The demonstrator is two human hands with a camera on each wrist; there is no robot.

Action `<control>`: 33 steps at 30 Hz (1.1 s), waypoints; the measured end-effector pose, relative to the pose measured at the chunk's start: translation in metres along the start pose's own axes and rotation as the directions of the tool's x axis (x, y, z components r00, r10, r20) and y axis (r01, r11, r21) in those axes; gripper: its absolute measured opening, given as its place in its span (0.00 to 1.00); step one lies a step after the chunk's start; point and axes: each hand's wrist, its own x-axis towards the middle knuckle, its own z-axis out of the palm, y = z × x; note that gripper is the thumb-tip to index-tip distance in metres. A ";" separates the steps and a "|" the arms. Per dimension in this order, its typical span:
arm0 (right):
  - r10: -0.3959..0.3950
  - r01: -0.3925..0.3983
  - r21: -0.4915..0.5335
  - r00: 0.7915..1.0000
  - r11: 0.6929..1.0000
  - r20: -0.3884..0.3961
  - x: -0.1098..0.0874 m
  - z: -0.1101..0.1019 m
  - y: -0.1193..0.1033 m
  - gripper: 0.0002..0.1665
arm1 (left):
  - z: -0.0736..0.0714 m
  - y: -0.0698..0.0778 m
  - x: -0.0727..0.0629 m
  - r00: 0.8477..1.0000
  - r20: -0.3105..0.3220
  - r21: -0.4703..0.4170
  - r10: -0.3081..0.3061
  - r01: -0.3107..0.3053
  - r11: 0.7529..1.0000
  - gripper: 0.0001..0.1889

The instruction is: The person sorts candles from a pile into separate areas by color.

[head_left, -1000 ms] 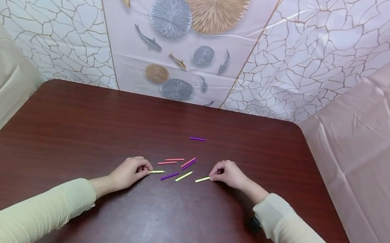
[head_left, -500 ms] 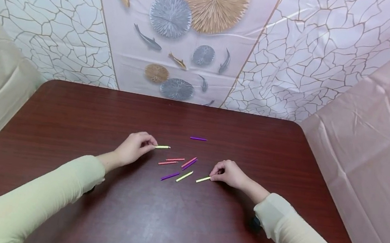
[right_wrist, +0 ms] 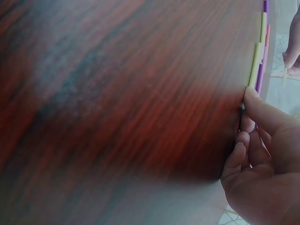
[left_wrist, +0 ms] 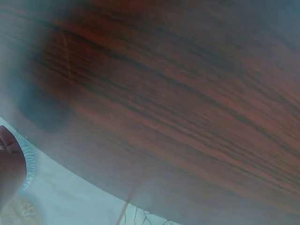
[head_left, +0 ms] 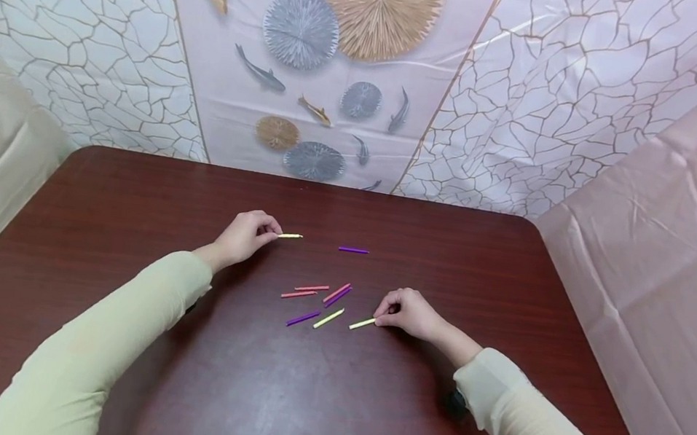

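My left hand (head_left: pixel 247 235) pinches one end of a thin yellow candle (head_left: pixel 290 236) toward the far side of the table, left of a lone purple candle (head_left: pixel 354 250). Nearer to me, my right hand (head_left: pixel 413 314) pinches another yellow candle (head_left: pixel 362 324) between thumb and fingers, its free end pointing left. That grip shows in the right wrist view, with the candle (right_wrist: pixel 254 65) extending beyond the thumb. Between the hands lie a loose yellow candle (head_left: pixel 328 318), a purple candle (head_left: pixel 303 318) and several coral and purple ones. Only part of the left hand (left_wrist: pixel 10 164) enters the left wrist view.
Two coral candles (head_left: pixel 299 294) lie side by side; right of them a coral candle (head_left: pixel 335 293) lies against a purple one. The dark wooden table (head_left: pixel 272 398) ends at a patterned cloth backdrop (head_left: pixel 358 145), with cloth on both sides.
My left hand has carried its yellow candle away from the group toward the far side, level with the lone purple candle. My right hand and the candles on the table stay put.
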 end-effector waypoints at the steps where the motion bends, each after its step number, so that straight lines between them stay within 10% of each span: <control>1: -0.002 0.002 -0.001 1.000 1.000 -0.002 0.000 0.000 0.000 0.03 | 0.001 -0.002 0.002 1.000 0.005 0.002 -0.004 0.004 1.000 0.02; 22: 0.004 -0.004 -0.012 1.000 1.000 -0.016 -0.001 0.001 0.001 0.04 | 0.016 -0.017 0.003 0.996 0.055 0.020 -0.069 0.068 0.998 0.04; 33: -0.002 0.002 -0.009 1.000 1.000 -0.018 -0.001 0.001 0.002 0.04 | -0.002 0.002 -0.010 0.990 -0.076 -0.106 -0.120 0.111 0.988 0.11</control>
